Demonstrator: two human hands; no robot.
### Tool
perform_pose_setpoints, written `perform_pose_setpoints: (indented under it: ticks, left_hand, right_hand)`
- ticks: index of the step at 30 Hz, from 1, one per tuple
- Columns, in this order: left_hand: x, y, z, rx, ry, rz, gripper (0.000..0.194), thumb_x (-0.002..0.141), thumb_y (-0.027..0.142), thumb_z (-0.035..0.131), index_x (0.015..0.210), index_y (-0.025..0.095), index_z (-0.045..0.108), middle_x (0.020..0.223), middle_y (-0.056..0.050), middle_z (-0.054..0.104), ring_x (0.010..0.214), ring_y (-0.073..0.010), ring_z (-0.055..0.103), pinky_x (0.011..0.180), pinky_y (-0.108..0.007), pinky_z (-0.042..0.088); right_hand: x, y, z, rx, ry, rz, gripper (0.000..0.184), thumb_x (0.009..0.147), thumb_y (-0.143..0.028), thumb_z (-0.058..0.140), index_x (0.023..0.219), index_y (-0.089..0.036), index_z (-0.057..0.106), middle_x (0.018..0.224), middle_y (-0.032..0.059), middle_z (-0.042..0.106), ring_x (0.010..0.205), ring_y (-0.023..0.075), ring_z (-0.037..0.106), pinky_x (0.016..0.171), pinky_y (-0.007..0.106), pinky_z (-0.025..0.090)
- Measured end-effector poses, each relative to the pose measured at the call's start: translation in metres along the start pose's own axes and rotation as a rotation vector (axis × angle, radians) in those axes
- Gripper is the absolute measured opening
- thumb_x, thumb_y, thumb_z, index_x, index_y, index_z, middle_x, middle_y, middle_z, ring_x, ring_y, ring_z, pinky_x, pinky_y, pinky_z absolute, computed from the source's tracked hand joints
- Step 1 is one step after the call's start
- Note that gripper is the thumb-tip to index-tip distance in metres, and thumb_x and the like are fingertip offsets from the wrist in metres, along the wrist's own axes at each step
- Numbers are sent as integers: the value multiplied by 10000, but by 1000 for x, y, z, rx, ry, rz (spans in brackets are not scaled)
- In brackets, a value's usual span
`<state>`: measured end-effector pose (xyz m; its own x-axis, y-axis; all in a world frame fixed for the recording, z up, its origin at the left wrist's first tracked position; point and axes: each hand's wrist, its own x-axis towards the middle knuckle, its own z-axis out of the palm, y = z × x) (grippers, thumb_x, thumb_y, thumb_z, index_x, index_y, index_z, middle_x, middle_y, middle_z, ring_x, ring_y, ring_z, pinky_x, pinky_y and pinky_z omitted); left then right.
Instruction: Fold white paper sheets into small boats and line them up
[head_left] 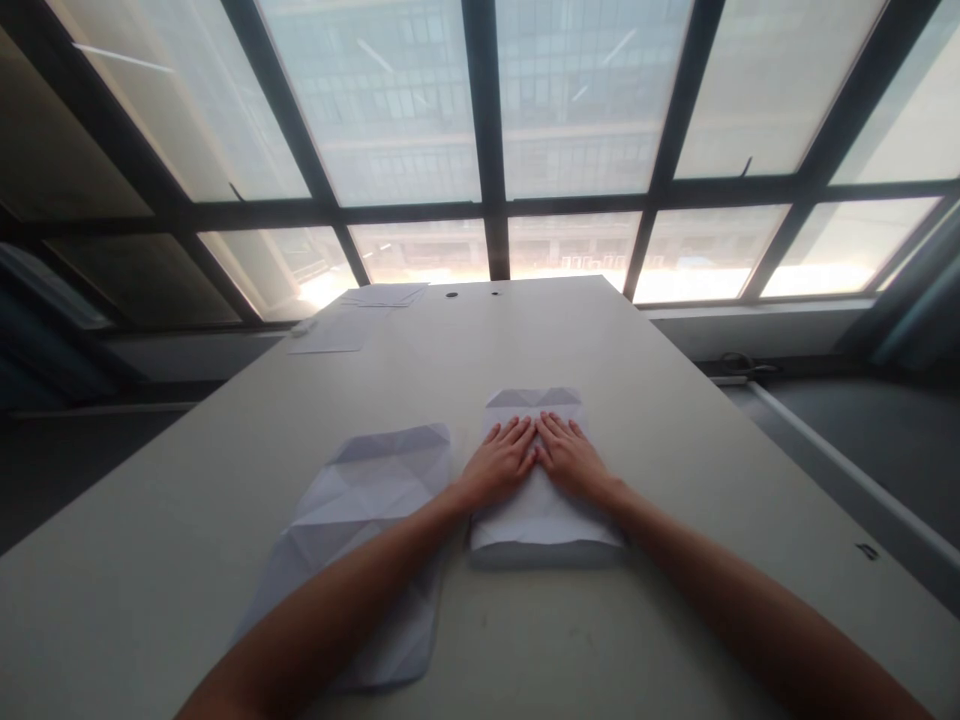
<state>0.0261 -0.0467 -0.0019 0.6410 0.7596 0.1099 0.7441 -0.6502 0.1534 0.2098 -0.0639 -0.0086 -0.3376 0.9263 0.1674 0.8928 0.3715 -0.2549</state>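
A folded sheet of white paper (536,525) lies on the table in front of me, its far edge turned up in a creased flap and its near edge lifted a little. My left hand (501,460) rests flat on the paper's left half, fingers stretched out. On the right half lies my right hand (571,455), also flat, with its fingers pointing forward. Thumbs and index fingertips of both hands come close together near the paper's middle. Left of it, a larger creased sheet of white paper (367,490) lies partly under my left forearm, which hides some of it.
The long white table (675,440) stretches toward tall windows (570,100). More white sheets (330,328) lie at its far left end. Two dark round holes (451,295) show near the far edge. A small dark mark (867,551) is at the right edge.
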Motion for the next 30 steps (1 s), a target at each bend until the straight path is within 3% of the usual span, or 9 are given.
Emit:
perform_pose_setpoints:
  ticks: [4,8,13,20,24,30]
  left_hand:
    - [1,0,-1,-15,-1,-11,548,1020,381,300,1535,194,305,1605,-74,268,1497,-203,186,1212,-415,160]
    - [0,0,-5,-34,8,-3,497,1014,390,347,1494,269,393,1596,-48,300,1488,-204,218,1208,-426,173]
    - [-1,1,-6,-20,10,7,530,1010,486,341,1498,285,386,1606,-48,272,1493,-223,205,1208,-445,170]
    - [-1,-2,0,3,3,16,558,1026,467,272,1535,243,311,1617,-48,239,1506,-227,146,1211,-444,150]
    - [0,-3,2,-15,30,0,571,1022,423,289,1546,195,274,1609,-56,263,1498,-208,183,1213,-410,161]
    - [0,-2,0,-11,71,-18,537,1003,377,343,1508,195,362,1568,-56,363,1459,-200,291,1205,-372,196]
  right_hand:
    - [4,9,-1,-25,0,77,565,1002,-377,310,1501,-123,385,1586,138,295,1476,259,237,1197,459,165]
    - [6,15,1,-45,34,158,535,1004,-365,327,1483,-146,420,1574,150,325,1467,269,260,1188,465,176]
    - [7,18,1,-69,69,189,527,989,-322,355,1466,-114,434,1558,177,345,1456,282,283,1180,453,198]
    - [1,6,-6,-91,124,50,497,964,-271,374,1408,-95,509,1563,182,334,1485,299,195,1198,496,102]
    - [-3,-1,-6,18,23,-92,583,968,-282,337,1519,-89,336,1577,130,320,1477,217,239,1206,410,165]
    - [-2,-1,-2,23,20,-5,593,988,-372,316,1508,-89,362,1580,138,306,1475,238,246,1206,431,167]
